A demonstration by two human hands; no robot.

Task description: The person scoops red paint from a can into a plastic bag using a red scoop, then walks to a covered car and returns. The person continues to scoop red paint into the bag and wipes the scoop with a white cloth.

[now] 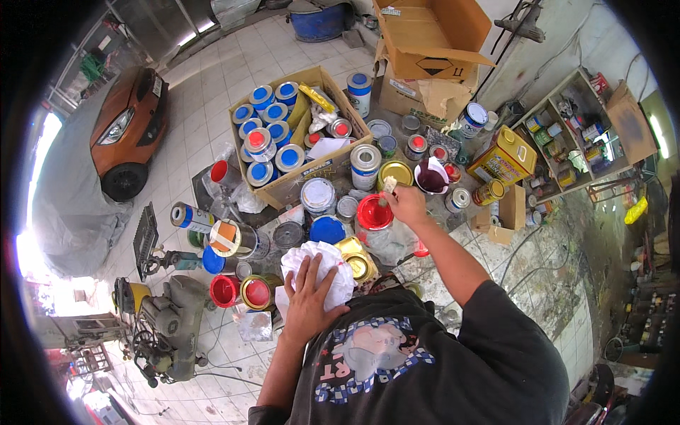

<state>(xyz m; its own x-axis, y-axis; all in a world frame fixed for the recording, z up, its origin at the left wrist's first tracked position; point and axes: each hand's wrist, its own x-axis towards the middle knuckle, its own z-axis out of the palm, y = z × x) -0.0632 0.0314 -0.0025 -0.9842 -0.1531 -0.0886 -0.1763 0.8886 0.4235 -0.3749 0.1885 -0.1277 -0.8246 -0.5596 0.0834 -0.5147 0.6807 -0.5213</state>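
My left hand (309, 300) lies with its fingers spread over a crumpled white cloth or paper (338, 263), close to my shirt. My right hand (409, 205) is closed on a small pale block-like piece (389, 184); a darker bit shows below it, and I cannot make out what it is. This hand hovers just above an open tub of red paint (373, 214). Right of the tub, a white bowl of dark maroon paint (431, 176) stands beyond my fingers. A blue lid (327, 230) and a gold can (359, 267) are beside the white bundle.
A cardboard box (297, 180) of blue-lidded cans stands at the far left of my hands. A yellow rectangular tin (504, 157) and a shelf (567, 134) are on the right. An air compressor (168, 326) and an orange car (131, 131) are on the left.
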